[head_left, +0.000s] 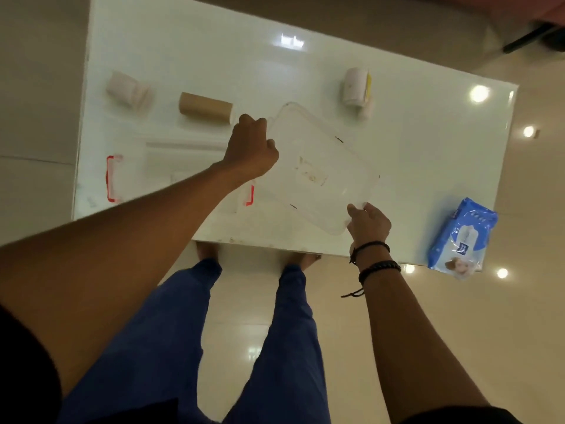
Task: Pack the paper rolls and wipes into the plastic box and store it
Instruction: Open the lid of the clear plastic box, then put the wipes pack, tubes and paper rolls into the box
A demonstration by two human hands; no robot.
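Both my hands hold the clear plastic lid (318, 166) over the white table (428, 142). My left hand (252, 148) grips its far left corner, my right hand (368, 223) its near right corner. The clear plastic box (171, 166) with red latches stands open at the left, partly hidden by my left forearm. A brown paper roll (203, 108) lies behind the box. A white roll (127, 88) lies at the far left. Another white roll with a yellow end (356, 85) stands at the back right. The blue wipes pack (461, 237) lies on the table's near right corner.
The table's near edge (275, 244) runs just in front of my feet. Glossy tiled floor surrounds the table. A dark chair leg (532, 38) shows at the top right.
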